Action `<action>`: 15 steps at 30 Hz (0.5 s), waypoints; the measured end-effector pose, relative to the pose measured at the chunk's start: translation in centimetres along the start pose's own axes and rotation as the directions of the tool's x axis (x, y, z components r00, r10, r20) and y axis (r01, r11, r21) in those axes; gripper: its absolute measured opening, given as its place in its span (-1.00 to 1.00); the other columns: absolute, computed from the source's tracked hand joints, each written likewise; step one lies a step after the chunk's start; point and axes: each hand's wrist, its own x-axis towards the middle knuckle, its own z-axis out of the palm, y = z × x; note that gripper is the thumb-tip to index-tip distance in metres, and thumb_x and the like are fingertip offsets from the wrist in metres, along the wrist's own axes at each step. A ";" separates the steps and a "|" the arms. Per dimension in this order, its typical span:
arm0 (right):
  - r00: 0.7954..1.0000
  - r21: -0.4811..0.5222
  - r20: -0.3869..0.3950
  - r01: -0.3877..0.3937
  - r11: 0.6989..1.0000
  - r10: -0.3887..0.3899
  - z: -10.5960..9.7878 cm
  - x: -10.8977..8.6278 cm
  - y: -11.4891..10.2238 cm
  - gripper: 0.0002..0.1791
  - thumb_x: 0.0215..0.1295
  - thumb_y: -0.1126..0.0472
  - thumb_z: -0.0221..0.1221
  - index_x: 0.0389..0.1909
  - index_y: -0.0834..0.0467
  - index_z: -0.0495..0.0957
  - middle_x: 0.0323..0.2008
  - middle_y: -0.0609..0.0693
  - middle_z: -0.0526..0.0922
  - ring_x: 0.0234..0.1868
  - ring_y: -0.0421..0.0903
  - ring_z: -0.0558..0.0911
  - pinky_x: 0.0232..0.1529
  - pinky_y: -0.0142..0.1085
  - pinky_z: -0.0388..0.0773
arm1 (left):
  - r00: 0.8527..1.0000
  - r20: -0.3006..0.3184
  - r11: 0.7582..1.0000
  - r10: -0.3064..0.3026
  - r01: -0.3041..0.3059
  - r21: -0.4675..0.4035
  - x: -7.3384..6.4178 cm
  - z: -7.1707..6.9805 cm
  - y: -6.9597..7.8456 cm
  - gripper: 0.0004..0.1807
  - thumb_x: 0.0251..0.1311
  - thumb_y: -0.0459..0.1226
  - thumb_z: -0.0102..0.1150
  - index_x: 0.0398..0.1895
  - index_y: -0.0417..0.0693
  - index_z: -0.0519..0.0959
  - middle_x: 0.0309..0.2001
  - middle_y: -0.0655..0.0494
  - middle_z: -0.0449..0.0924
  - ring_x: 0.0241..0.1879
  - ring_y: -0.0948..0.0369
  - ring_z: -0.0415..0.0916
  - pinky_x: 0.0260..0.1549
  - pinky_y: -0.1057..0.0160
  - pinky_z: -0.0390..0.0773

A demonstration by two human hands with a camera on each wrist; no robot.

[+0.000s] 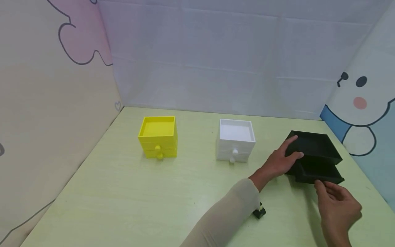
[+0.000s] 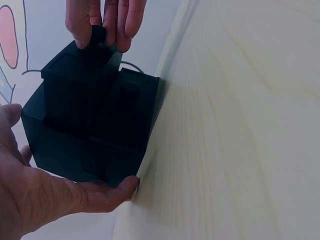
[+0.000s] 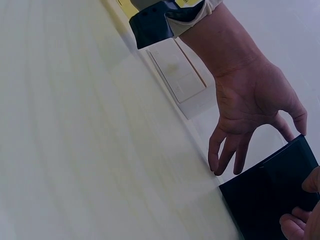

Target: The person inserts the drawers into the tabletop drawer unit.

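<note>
A black box with small drawers (image 1: 311,144) stands at the right of the table, one drawer (image 1: 321,174) pulled partway out. My left hand (image 1: 279,161) holds the box at its left side, fingertips at the top rim; in the left wrist view, the thumb and fingers (image 2: 10,115) span the casing. At the front, my right hand (image 1: 337,206) pinches the round knob (image 2: 98,36) of the pulled-out drawer. Beside that drawer, a second knob (image 2: 130,89) shows on a drawer still in the casing. The left hand's palm shows in the right wrist view.
A white drawer box (image 1: 236,140) stands left of the black one, and a yellow drawer box (image 1: 158,137) farther left. Both have shallow trays on top and knobs in front. Behind the table hangs a pale cloth (image 1: 200,61). A small black device (image 1: 259,212) is at my left wrist.
</note>
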 end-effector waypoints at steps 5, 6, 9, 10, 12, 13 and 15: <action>1.000 0.008 -0.005 0.006 1.000 -0.006 0.1 -0.1 0.0 -0.54 0.12 -0.05 0.26 -0.02 0.13 0.60 -0.40 -0.30 0.54 -0.55 -0.55 0.44 -0.59 -0.68 0.36 | 1.000 0.005 1.000 -0.002 0.002 -0.004 -0.1 0.0 0.1 -0.45 0.23 0.17 -0.05 0.24 0.90 0.03 0.29 0.51 0.16 0.22 0.32 0.26 -0.02 0.12 0.42; 1.000 0.009 -0.008 0.009 1.000 -0.009 0.1 -0.1 0.0 -0.54 0.12 -0.05 0.26 -0.02 0.13 0.61 -0.41 -0.31 0.54 -0.55 -0.55 0.44 -0.59 -0.68 0.36 | 1.000 0.006 1.000 -0.001 0.001 -0.004 -0.1 0.0 0.1 -0.44 0.24 0.16 -0.04 0.25 0.89 0.03 0.29 0.51 0.16 0.22 0.32 0.26 -0.02 0.12 0.42; 1.000 0.016 -0.020 0.019 1.000 -0.019 0.2 0.0 -0.1 -0.55 0.11 -0.04 0.27 -0.04 0.16 0.61 -0.47 -0.36 0.51 -0.57 -0.56 0.44 -0.60 -0.68 0.35 | 1.000 0.007 1.000 0.004 -0.004 0.003 0.0 0.0 0.1 -0.43 0.24 0.15 -0.03 0.26 0.87 0.03 0.30 0.51 0.15 0.22 0.32 0.27 -0.02 0.14 0.42; 1.000 0.014 -0.023 0.021 1.000 -0.021 0.2 0.0 -0.2 -0.55 0.10 -0.03 0.27 -0.05 0.16 0.62 -0.48 -0.36 0.51 -0.57 -0.56 0.44 -0.61 -0.67 0.35 | 1.000 0.006 1.000 0.007 -0.007 0.005 0.0 0.0 0.0 -0.43 0.24 0.14 -0.03 0.26 0.86 0.03 0.30 0.51 0.15 0.21 0.32 0.27 -0.02 0.14 0.42; 0.999 0.019 -0.027 0.025 1.000 -0.024 0.3 0.1 -0.2 -0.55 0.09 -0.02 0.28 -0.07 0.18 0.62 -0.51 -0.38 0.50 -0.58 -0.55 0.45 -0.62 -0.66 0.35 | 1.000 0.004 1.000 0.010 -0.010 0.007 0.0 0.0 0.0 -0.43 0.24 0.14 -0.03 0.27 0.86 0.04 0.30 0.50 0.16 0.21 0.32 0.27 -0.02 0.15 0.42; 0.999 0.017 -0.027 0.023 1.000 -0.023 0.3 0.1 -0.2 -0.55 0.09 -0.02 0.28 -0.06 0.18 0.62 -0.51 -0.38 0.50 -0.58 -0.55 0.45 -0.62 -0.66 0.35 | 1.000 0.003 1.000 0.011 -0.011 0.009 0.0 0.0 0.0 -0.43 0.25 0.14 -0.03 0.27 0.85 0.04 0.30 0.50 0.16 0.21 0.32 0.27 -0.01 0.15 0.42; 0.999 0.021 -0.033 0.031 0.999 -0.030 0.4 0.2 -0.3 -0.56 0.09 0.00 0.29 -0.07 0.18 0.62 -0.51 -0.37 0.51 -0.59 -0.55 0.45 -0.62 -0.67 0.35 | 1.000 0.002 1.000 0.012 -0.012 0.011 0.0 0.0 0.0 -0.43 0.25 0.14 -0.03 0.27 0.85 0.03 0.30 0.49 0.16 0.22 0.32 0.27 -0.01 0.15 0.42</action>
